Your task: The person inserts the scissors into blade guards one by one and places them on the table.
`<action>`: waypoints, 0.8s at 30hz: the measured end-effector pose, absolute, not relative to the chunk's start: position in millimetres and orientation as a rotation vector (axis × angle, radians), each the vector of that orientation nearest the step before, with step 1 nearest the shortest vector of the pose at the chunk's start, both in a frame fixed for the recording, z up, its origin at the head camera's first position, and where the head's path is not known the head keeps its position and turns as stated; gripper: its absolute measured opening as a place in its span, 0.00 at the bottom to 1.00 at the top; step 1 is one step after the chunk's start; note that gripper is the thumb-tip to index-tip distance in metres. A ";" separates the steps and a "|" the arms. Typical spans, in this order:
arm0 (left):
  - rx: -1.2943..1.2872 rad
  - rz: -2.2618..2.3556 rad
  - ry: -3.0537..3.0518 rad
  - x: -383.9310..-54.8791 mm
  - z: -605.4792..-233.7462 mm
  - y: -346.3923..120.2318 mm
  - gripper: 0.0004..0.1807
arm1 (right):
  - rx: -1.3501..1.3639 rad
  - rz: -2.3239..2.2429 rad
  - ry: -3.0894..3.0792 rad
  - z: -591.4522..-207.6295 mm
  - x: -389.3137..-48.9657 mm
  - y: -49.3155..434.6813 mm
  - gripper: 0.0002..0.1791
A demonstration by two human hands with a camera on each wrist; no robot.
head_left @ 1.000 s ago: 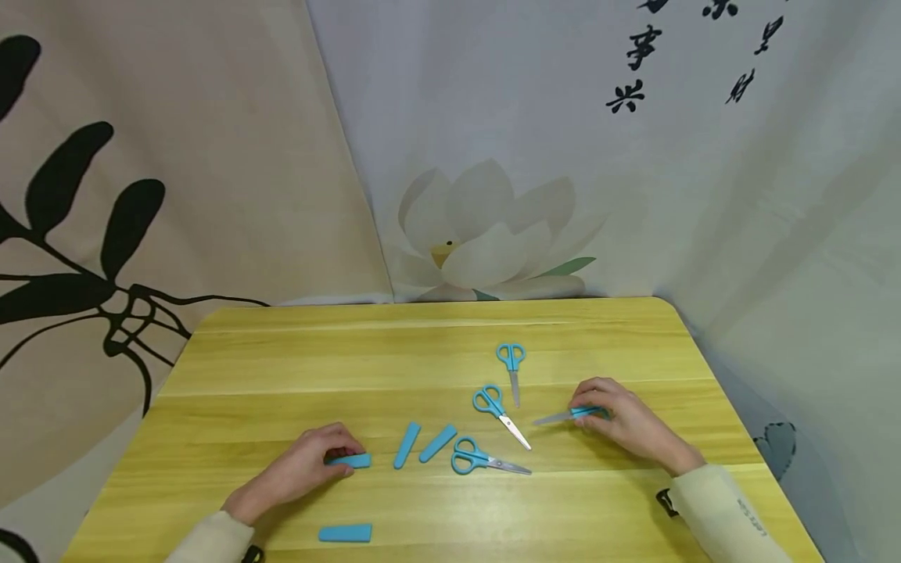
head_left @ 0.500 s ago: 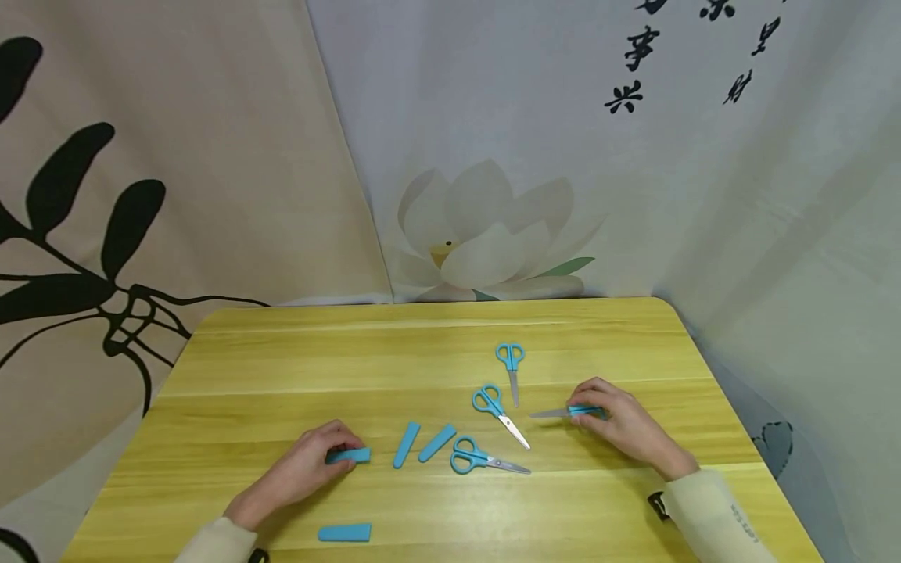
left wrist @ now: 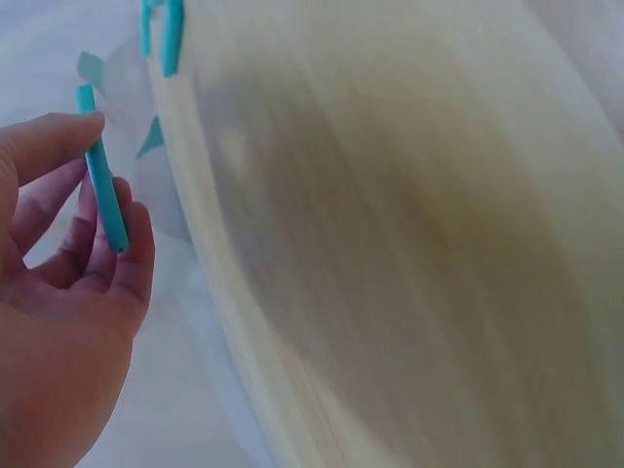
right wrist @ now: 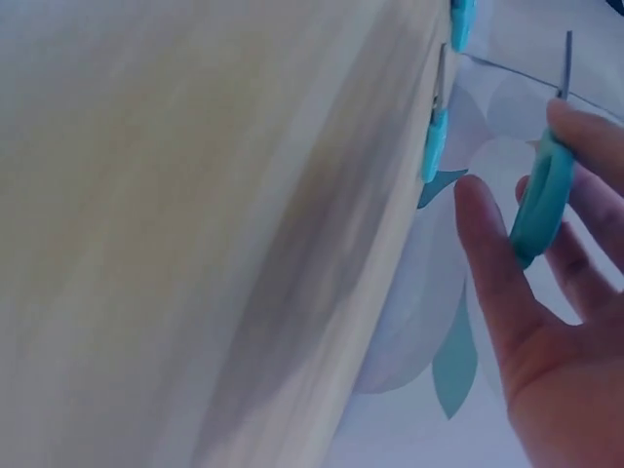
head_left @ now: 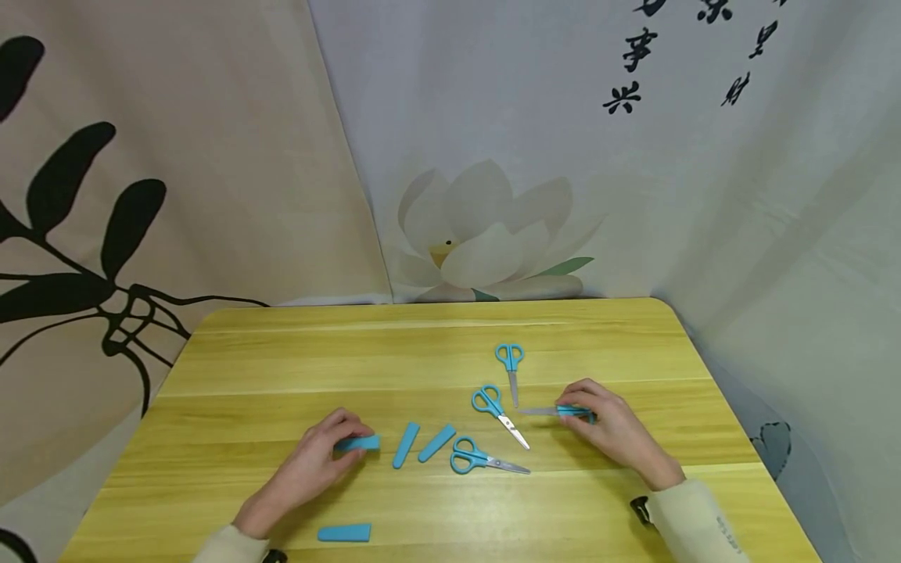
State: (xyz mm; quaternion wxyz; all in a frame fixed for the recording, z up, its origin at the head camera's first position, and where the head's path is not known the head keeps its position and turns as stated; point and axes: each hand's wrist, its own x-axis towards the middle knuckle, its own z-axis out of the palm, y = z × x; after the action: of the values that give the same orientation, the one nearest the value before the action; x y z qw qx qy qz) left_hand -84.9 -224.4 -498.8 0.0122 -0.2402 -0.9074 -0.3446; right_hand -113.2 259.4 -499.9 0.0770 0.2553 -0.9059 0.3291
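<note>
You are facing a pale cloth (head_left: 493, 102) whose upper right part is carrying black, brush-style Chinese characters. In the left column you are reading 事 (head_left: 639, 49) and, below it, 兴 (head_left: 622, 98) — while the character above them (head_left: 649, 6) is losing its top to the edge of the head view. Another cut-off character (head_left: 714, 9) is standing to their right. Farther right, a slanting column is showing what looks like 里 (head_left: 763, 39) over 财 (head_left: 735, 90). Your right sleeve (head_left: 693, 516) is bearing a line of small dark lettering (head_left: 726, 534) — too small to read.
</note>
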 end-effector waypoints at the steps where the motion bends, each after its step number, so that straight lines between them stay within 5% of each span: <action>1: -0.731 -1.074 -2.824 -84.3 -497.4 -221.6 0.15 | 0.762 0.981 -2.712 -499.1 -112.7 257.5 0.11; 24: -0.512 -1.121 -2.729 -73.5 -485.7 -163.6 0.16 | 0.891 0.957 -2.544 -491.7 -105.9 215.9 0.12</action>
State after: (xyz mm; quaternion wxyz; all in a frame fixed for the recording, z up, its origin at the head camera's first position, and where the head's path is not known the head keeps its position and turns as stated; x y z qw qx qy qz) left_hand -73.5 -163.6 -485.7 0.0736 -0.1705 -0.9089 -0.3733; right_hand -105.9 215.9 -491.7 0.1402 0.3086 -0.8806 0.3313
